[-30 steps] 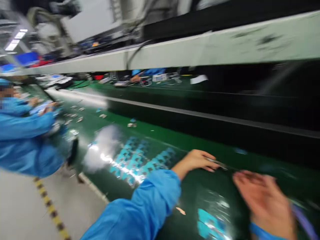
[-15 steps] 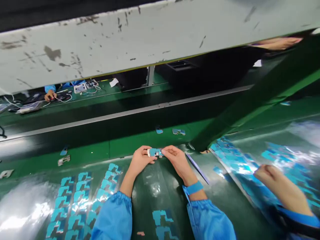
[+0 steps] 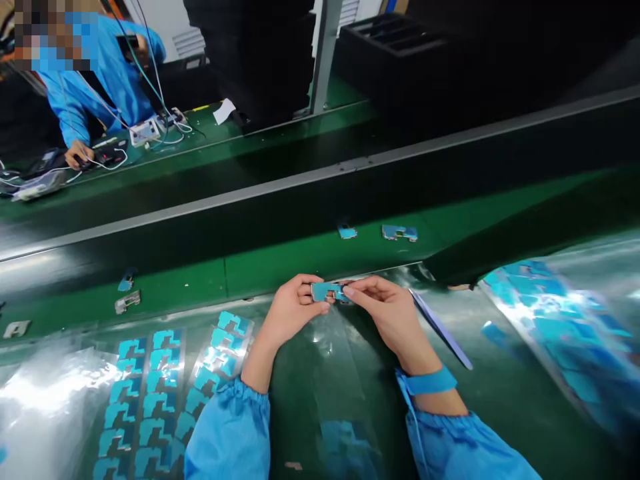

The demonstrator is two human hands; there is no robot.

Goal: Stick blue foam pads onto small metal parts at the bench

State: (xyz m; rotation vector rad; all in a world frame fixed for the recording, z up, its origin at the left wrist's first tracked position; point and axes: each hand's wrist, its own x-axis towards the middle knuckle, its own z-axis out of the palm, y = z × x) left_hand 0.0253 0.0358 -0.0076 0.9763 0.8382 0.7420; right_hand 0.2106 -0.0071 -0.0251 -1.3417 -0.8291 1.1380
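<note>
Between my two hands is a small metal-edged circuit board (image 3: 324,291) with blue film on its face. The fingers of my left hand (image 3: 293,310) are closed on its left end. My right hand (image 3: 393,313) pinches the right end, thumb on the film. Just right of my right hand lies a slim lavender tool (image 3: 443,330) that looks like tweezers. Under my wrists, a clear strip (image 3: 337,360) runs along the bench, with blurred blue film pieces (image 3: 347,440) at its near end. Left of my left forearm, several film strips (image 3: 160,383) carry rows of blue cutouts.
Similar boards lie along the green ledge: one (image 3: 399,232) at centre right, another (image 3: 129,302) at left. A blurred sheet with blue pieces (image 3: 565,327) is at right. A metal rail (image 3: 225,195) crosses behind. Across it sits a person in blue (image 3: 120,73) among cables.
The view has tilted up and shifted; the scratched overhead panel is out of sight. A neighbour's hand at the right has gone from view. Both my hands stay on the board.
</note>
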